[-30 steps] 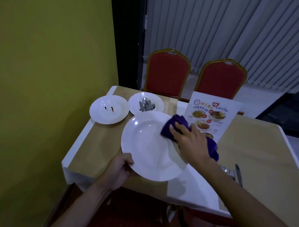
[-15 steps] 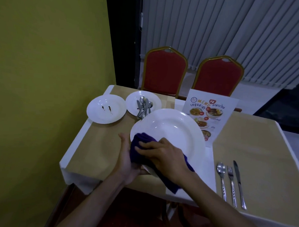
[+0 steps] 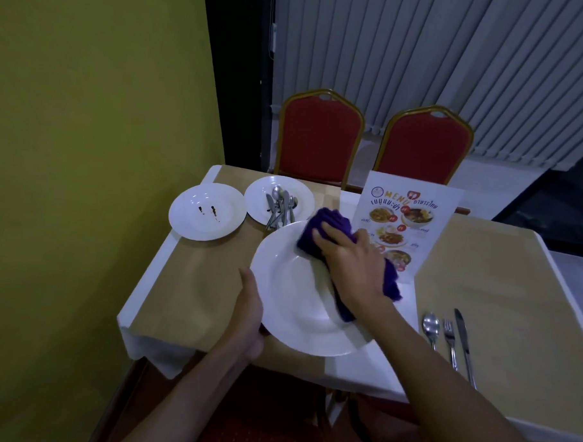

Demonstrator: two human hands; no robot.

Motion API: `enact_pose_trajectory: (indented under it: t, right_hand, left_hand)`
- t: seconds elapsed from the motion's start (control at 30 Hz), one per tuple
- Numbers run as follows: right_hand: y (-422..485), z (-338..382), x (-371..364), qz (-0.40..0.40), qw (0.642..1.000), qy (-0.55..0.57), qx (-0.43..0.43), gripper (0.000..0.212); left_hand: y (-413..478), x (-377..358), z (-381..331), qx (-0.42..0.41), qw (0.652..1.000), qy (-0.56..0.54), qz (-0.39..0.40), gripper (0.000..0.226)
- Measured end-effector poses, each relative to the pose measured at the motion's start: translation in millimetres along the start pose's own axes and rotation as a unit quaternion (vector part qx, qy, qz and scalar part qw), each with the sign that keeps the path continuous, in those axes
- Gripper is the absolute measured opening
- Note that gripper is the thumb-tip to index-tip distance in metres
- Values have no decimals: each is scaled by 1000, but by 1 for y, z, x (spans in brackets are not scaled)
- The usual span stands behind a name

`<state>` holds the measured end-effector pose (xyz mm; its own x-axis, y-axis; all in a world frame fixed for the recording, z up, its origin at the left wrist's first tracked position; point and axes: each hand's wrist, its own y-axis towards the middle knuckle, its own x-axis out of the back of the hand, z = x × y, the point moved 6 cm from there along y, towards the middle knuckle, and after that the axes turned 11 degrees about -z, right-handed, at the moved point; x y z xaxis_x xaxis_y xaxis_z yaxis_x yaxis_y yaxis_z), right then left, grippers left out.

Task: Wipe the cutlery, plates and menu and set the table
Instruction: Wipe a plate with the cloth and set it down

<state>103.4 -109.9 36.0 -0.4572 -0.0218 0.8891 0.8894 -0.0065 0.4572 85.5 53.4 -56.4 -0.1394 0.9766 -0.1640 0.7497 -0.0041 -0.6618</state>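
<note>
White china fills the middle of the view – a large plate (image 3: 300,301) held over the near left part of a table (image 3: 194,283) with a tan top and white cloth borders. The left hand (image 3: 249,316) grips the plate's left rim, thumb along the edge and fingers hidden beneath. The right hand (image 3: 351,263) clasps a bunched purple cloth (image 3: 326,224) and presses it onto the plate's far right rim, with the cloth's tail trailing under the wrist. Whether the plate touches the table cannot be told; its near rim sits just inside the table's near edge. Beyond it, near the far left corner, lie two smaller plates side by side: a stained plate (image 3: 189,228) with two dark marks, close to the left edge, and a small plate (image 3: 306,193) carrying a pile of cutlery (image 3: 280,207). The cutlery handles reach the large plate's far rim. A colourful menu (image 3: 417,223) lies just right of the cloth. Near the front edge a spoon (image 3: 430,327), fork (image 3: 449,338) and knife (image 3: 462,338) lie parallel – well right of the plate. A band of tan tabletop runs between the plate and the left edge; a wider stretch spreads right of the knife. Two red chairs (image 3: 320,135) stand at the far side, and a yellow wall (image 3: 86,145) runs close along the left.
</note>
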Motion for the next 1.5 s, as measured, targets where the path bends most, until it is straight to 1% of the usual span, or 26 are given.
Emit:
enact_pose_trajectory:
  t: [0.07,0.13,0.2,0.23,0.3,0.33,0.4,0.43,0.5,0.6,0.63,0.7,0.77,0.8,0.87,0.9,0.97,1.03,1.1,1.2,1.27,1.33,1.5]
  right_hand:
    - [-14,-7,2,31,999,-28,-9,30]
    - [-34,9,2,67,997,43,12,23]
    - [-53,36,7,84,985,139,51,22]
    - [-56,44,8,72,981,171,59,24]
    - [-47,39,6,26,982,187,21,30]
    - [-41,30,4,7,986,165,-3,34]
    - [-31,7,1,-23,996,80,-19,45]
    - [-30,-8,1,-28,998,42,-32,50]
    - [-32,-39,3,-31,998,-14,-57,57]
    - [-51,-88,14,-37,992,-66,-105,62]
    - [-58,-100,17,-42,990,-77,-113,62]
    - [-76,-131,21,-43,986,-74,-143,59]
    - [-96,-170,28,-58,977,-22,-204,48]
    - [-106,-191,31,-65,969,20,-236,43]
    - [-130,-236,38,-84,946,103,-295,40]
    - [-139,-256,41,-103,930,143,-324,39]
    - [-164,-301,47,-139,885,216,-389,37]
    - [-187,-340,47,-153,849,254,-438,35]
    - [-211,-378,45,-158,826,263,-472,33]
    - [-241,-424,40,-160,806,260,-507,30]
    - [-260,-450,35,-156,795,257,-528,29]
    - [-277,-474,29,-149,783,257,-546,30]
    - [-304,-510,18,-134,768,266,-567,29]
  left_hand:
    - [6,8,-7,-17,1000,-22,-13,70]
    - [12,10,-10,-22,999,-39,-19,71]
    - [13,2,-6,-9,1000,-25,-9,74]
    - [12,-4,-2,-4,1000,-15,0,73]
    - [7,-18,5,-6,1000,8,15,69]
    - [5,-26,7,-13,999,25,22,66]
    - [0,-35,9,-38,998,55,19,47]
    - [-2,-39,8,-49,995,80,17,41]
    - [-6,-44,7,-64,990,123,26,45]
    - [-12,-64,15,-67,989,128,40,61]
    - [-16,-69,18,-67,989,126,43,63]
    - [-22,-87,27,-70,989,120,47,59]
    - [-25,-107,40,-76,990,114,43,57]
    - [-26,-118,48,-77,990,111,43,56]
    - [-27,-148,73,-65,991,104,50,53]
    - [-26,-162,85,-53,993,94,55,51]
    - [-26,-200,115,-21,995,80,62,47]
    - [-24,-236,144,12,996,64,67,41]
    - [-23,-272,173,36,995,66,61,35]
    - [-26,-323,211,61,994,77,56,35]
    - [-27,-355,235,94,991,80,48,40]
    - [-28,-384,257,123,988,86,41,39]
    - [-27,-422,295,134,984,114,15,36]
